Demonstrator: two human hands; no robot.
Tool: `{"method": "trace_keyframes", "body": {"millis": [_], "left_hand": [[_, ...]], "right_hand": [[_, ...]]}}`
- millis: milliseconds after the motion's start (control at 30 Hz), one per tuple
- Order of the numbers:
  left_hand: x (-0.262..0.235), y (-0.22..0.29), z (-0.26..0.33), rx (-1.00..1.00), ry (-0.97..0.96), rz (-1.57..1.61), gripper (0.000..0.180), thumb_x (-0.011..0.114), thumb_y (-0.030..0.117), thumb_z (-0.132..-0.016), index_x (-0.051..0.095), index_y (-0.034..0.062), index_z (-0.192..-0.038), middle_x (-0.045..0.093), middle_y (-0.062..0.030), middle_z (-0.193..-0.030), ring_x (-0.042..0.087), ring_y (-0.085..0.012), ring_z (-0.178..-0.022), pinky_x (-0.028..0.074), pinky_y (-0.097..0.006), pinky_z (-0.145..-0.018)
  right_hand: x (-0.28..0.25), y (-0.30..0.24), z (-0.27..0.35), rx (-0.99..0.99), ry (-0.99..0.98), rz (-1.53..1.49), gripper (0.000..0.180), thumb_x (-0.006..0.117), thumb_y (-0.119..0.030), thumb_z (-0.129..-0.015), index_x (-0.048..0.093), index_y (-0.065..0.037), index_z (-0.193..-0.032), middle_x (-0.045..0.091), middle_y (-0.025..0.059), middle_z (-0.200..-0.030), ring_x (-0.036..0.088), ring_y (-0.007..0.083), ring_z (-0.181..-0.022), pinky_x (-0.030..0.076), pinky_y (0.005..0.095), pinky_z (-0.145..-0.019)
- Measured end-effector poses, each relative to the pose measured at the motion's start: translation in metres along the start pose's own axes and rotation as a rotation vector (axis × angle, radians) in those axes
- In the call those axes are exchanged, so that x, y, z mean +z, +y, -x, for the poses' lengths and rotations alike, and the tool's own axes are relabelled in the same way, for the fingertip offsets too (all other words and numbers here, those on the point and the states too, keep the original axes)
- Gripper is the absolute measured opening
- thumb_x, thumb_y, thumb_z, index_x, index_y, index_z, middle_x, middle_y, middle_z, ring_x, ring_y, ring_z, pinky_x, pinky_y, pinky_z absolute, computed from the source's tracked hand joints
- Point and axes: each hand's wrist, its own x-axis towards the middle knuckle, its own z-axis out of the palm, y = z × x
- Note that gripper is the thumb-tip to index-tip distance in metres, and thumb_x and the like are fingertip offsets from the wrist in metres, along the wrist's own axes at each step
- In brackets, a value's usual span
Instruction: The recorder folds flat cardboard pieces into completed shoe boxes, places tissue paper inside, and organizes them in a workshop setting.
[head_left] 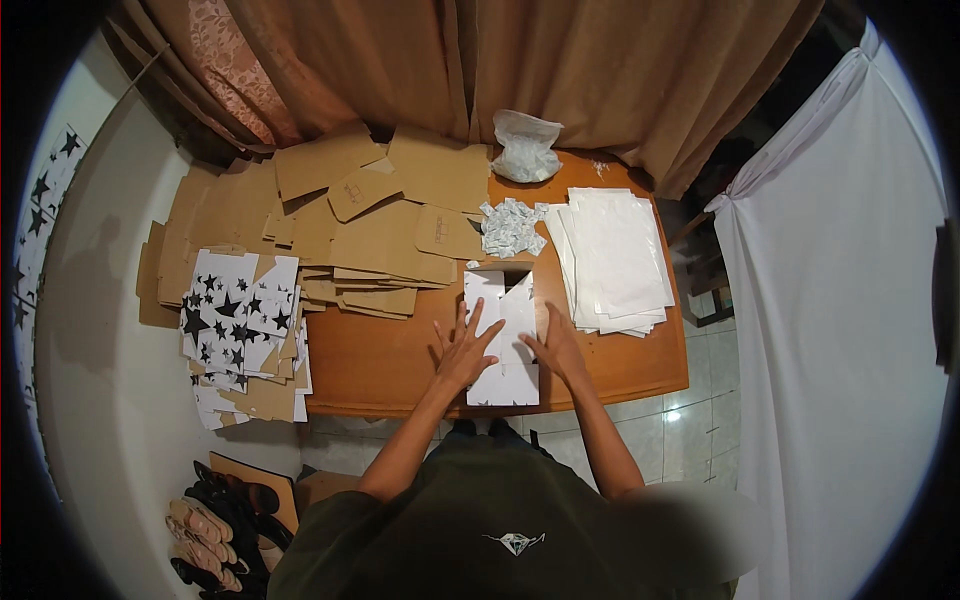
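Note:
A white cardboard box [503, 385] with dark star marks stands at the table's near edge, in front of me. Its upper flaps show a dark gap at the far end. My left hand [466, 345] lies on the box's left side with its fingers spread. On the right side, my right hand [556, 348] rests against the box, thumb pointing inward and fingers stretched out. Neither hand grips anything. Just beyond the box lies a heap of small white packets [513, 228].
Flat brown cardboard pieces [390, 240] cover the table's left and back. White sheets with black stars [235, 310] are stacked at the left edge. White flat envelopes [625, 255] lie to the right. A clear plastic bag [527, 150] stands at the back before brown curtains [570, 70].

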Motion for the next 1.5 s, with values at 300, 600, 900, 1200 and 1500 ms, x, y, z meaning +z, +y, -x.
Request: {"method": "trace_keyframes", "body": {"millis": [300,600,900,1200,1500], "left_hand": [[0.002,-0.010,-0.016,0.235,-0.026,-0.125,0.065,0.081,0.032,-0.081,0.057,0.0309,-0.142,0.030,-0.0063,-0.165,0.023,-0.0366,-0.154,0.010,-0.087,-0.106],[-0.009,-0.015,-0.017,0.281,-0.004,-0.159,0.057,0.083,0.039,-0.077,0.063,0.0265,-0.129,0.036,-0.0103,-0.161,0.029,-0.0375,-0.150,0.024,-0.083,-0.107],[-0.015,-0.010,-0.024,0.305,-0.042,-0.137,0.059,0.086,0.040,-0.073,0.064,0.0285,-0.126,0.038,-0.0107,-0.158,0.031,-0.0419,-0.148,0.020,-0.078,-0.112],[-0.010,-0.019,-0.030,0.331,-0.072,-0.119,0.059,0.084,0.043,-0.074,0.062,0.0285,-0.126,0.036,-0.0102,-0.158,0.031,-0.0430,-0.147,0.021,-0.075,-0.115],[-0.009,-0.023,-0.029,0.308,-0.079,-0.097,0.058,0.083,0.044,-0.075,0.060,0.0281,-0.125,0.035,-0.0100,-0.158,0.028,-0.0425,-0.149,0.020,-0.075,-0.115]], "right_hand": [[-0.017,-0.061,-0.092,-0.500,0.332,0.317,0.058,0.066,-0.014,-0.094,0.045,-0.008,-0.148,0.052,0.0182,-0.144,0.046,0.0379,-0.134,0.035,0.0510,-0.113],[-0.008,-0.046,-0.097,-0.594,0.063,0.362,0.035,0.061,-0.004,-0.089,0.073,-0.018,-0.118,0.066,0.0060,-0.113,0.059,0.0256,-0.116,0.031,0.0570,-0.112],[0.002,-0.010,-0.084,-0.650,0.030,0.320,0.040,0.059,0.001,-0.082,0.075,-0.014,-0.115,0.064,0.0087,-0.123,0.059,0.0290,-0.116,0.051,0.0361,-0.096],[-0.001,-0.007,-0.081,-0.670,-0.051,0.366,0.042,0.056,0.002,-0.083,0.073,-0.012,-0.118,0.063,0.0086,-0.124,0.056,0.0281,-0.119,0.052,0.0349,-0.098],[0.005,-0.001,-0.080,-0.623,-0.135,0.362,0.047,0.058,0.005,-0.081,0.073,-0.013,-0.122,0.062,0.0102,-0.127,0.055,0.0293,-0.123,0.051,0.0381,-0.102]]}}
